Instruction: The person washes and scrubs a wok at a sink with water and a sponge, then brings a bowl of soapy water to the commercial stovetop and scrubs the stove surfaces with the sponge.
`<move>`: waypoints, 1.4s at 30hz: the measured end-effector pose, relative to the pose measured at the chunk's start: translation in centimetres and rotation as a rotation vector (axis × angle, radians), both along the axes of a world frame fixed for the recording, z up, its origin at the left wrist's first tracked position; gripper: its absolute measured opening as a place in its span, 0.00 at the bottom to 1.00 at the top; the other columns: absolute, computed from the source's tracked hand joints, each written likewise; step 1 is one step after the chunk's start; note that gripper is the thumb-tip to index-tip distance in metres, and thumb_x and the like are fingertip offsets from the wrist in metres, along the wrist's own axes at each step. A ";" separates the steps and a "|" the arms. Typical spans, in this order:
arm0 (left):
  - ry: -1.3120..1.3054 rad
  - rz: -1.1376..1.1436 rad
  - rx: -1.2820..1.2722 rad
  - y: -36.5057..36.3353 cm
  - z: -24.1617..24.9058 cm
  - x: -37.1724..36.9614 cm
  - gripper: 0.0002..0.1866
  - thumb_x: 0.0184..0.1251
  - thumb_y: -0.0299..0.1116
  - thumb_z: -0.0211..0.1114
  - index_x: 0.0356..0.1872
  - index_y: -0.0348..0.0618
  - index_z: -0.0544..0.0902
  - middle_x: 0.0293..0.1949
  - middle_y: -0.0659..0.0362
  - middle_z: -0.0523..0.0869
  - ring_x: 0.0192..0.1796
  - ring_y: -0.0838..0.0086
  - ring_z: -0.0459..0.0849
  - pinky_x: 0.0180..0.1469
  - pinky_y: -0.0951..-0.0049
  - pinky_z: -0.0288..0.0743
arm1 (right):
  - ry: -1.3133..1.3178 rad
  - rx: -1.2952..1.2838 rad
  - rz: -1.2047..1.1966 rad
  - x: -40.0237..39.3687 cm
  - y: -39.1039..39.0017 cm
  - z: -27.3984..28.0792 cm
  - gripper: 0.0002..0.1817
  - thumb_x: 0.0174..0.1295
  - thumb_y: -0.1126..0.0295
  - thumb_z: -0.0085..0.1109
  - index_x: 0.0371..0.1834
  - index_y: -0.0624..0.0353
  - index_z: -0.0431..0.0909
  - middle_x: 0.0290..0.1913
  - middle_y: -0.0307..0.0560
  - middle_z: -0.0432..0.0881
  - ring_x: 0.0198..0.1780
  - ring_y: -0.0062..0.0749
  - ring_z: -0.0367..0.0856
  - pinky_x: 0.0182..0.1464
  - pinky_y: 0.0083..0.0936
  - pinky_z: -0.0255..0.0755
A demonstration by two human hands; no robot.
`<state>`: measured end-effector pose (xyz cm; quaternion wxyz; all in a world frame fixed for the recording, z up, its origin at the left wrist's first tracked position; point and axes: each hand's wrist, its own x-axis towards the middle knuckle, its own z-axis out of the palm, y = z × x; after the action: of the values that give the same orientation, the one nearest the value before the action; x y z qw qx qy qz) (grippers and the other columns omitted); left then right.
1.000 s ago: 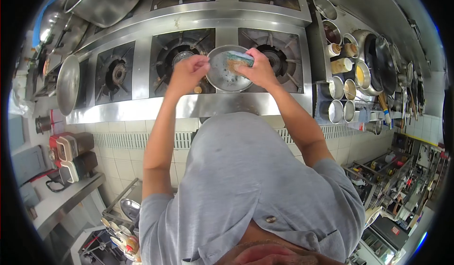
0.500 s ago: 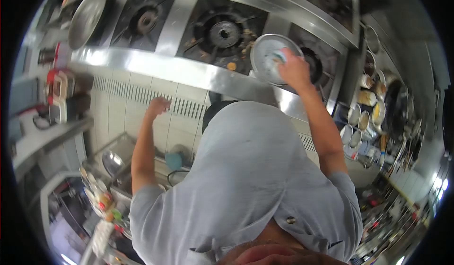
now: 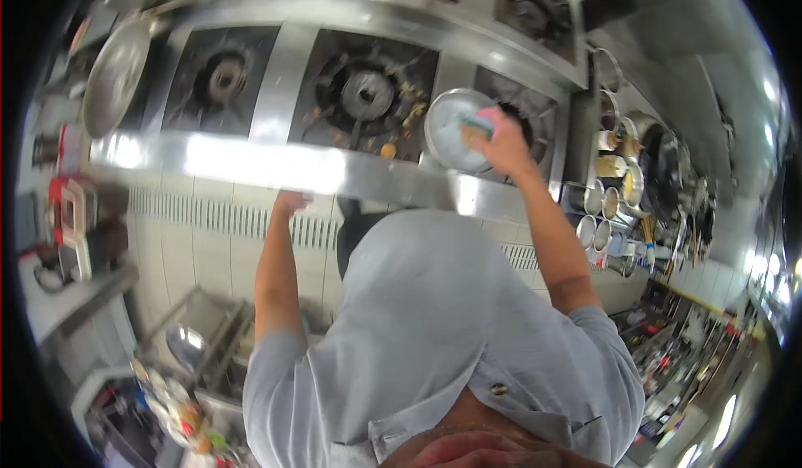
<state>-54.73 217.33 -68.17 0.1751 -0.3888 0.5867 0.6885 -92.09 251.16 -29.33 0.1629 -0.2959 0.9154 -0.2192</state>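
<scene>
In the head view, a round metal pan with whitish, soapy-looking contents sits at the right part of the stove, partly over the right burner. My right hand is over its right side, fingers closed on a sponge with a teal-green face and a tan side. The sponge is inside the pan's rim; its exact contact is blurred. Near the stove's front edge, my left hand hangs with nothing visible in it, its fingers loosely extended and somewhat blurred.
A middle burner has food scraps around it, and a round yellowish bit lies near its front. A large wok leans at the left. Small containers line the right side. Behind on the left is a metal bowl.
The view has shifted, so the stove appears lower and further left. My right hand remains at the pan with the sponge, which shows more clearly. My left hand appears closer to the stove edge.
</scene>
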 end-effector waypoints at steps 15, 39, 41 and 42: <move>-0.454 0.006 -0.013 1.2 7.8 5.2 0.21 0.69 0.52 0.63 0.46 0.43 0.80 0.35 0.57 0.86 0.25 0.73 0.84 0.21 0.71 0.74 | 0.081 -0.384 -0.205 -9.8 -2.7 5.3 0.21 0.57 0.68 0.65 0.53 0.62 0.76 0.45 0.58 0.85 0.48 0.48 0.85 0.53 0.35 0.75; -0.673 0.506 0.225 16.6 17.4 10.8 0.25 0.66 0.52 0.67 0.51 0.42 0.77 0.39 0.56 0.86 0.28 0.72 0.85 0.22 0.75 0.74 | 0.618 -0.162 0.566 -30.5 -13.2 -7.3 0.13 0.57 0.70 0.56 0.42 0.63 0.83 0.41 0.59 0.85 0.48 0.51 0.85 0.49 0.46 0.80; -0.710 0.487 0.228 16.5 17.4 10.6 0.23 0.67 0.50 0.67 0.49 0.41 0.78 0.38 0.56 0.86 0.27 0.73 0.85 0.22 0.75 0.74 | 0.615 -0.083 0.500 -31.1 -13.7 -6.9 0.11 0.56 0.73 0.54 0.38 0.63 0.84 0.41 0.59 0.86 0.47 0.52 0.86 0.50 0.47 0.80; -0.685 0.490 0.225 16.0 17.6 10.2 0.23 0.67 0.50 0.66 0.51 0.42 0.77 0.39 0.55 0.86 0.28 0.72 0.85 0.23 0.75 0.75 | 0.499 0.030 0.442 -33.5 -15.1 -6.7 0.11 0.55 0.73 0.53 0.36 0.62 0.85 0.41 0.59 0.86 0.47 0.53 0.86 0.50 0.47 0.80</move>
<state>-44.50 233.29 -50.61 0.2325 -0.7008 0.3064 0.6007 -125.58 236.03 -36.03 -0.0182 -0.5292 0.8439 -0.0859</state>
